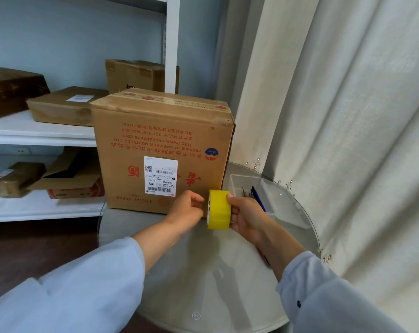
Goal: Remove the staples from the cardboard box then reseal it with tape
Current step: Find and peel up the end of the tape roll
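A brown cardboard box (160,150) with upside-down red print and a white shipping label stands on the round glass table (203,272). Printed tape runs along its top seam. In front of the box's lower right corner, my right hand (245,216) grips a yellow tape roll (218,209) held on edge. My left hand (188,209) is at the roll's left side, fingers curled against its face; whether they pinch the tape's end is hidden.
A clear plastic tray (271,200) with a blue pen and small metal tools sits right of the box. White shelves (35,133) with several cardboard parcels stand at left. A pale curtain (348,116) hangs close on the right.
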`<state>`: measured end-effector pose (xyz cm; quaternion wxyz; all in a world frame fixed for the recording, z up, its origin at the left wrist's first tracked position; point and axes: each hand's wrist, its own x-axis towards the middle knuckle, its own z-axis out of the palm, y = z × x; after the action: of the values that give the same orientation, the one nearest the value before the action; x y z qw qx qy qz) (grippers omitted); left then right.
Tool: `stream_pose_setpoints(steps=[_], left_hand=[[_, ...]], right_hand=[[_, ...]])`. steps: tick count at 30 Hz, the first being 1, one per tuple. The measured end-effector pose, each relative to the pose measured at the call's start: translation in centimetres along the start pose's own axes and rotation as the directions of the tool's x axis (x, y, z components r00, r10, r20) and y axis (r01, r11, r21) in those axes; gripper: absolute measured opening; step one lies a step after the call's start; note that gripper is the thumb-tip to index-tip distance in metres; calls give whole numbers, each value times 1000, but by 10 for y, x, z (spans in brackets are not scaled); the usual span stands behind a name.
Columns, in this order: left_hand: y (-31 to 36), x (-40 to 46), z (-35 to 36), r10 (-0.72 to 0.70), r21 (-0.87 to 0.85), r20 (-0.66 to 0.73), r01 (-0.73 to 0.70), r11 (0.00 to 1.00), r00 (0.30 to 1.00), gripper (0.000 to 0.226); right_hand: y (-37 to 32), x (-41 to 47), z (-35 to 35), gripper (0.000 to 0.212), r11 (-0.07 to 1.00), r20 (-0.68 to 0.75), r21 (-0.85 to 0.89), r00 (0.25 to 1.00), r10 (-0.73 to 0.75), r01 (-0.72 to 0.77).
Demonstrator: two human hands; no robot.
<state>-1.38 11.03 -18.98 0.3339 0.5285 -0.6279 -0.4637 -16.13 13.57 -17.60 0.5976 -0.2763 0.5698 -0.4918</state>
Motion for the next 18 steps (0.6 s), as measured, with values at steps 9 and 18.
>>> stream_pose_setpoints(steps=[9, 18], left_hand=[[-7, -9, 6, -386, -190, 335, 462, 866, 860, 21], [-5, -2, 10, -302, -301, 208, 355, 885, 930, 8]], right_hand=[[1, -4, -9, 16, 996, 103, 77, 994, -42, 34], [2, -3, -13, 41, 1000, 105, -22, 994, -18, 20]])
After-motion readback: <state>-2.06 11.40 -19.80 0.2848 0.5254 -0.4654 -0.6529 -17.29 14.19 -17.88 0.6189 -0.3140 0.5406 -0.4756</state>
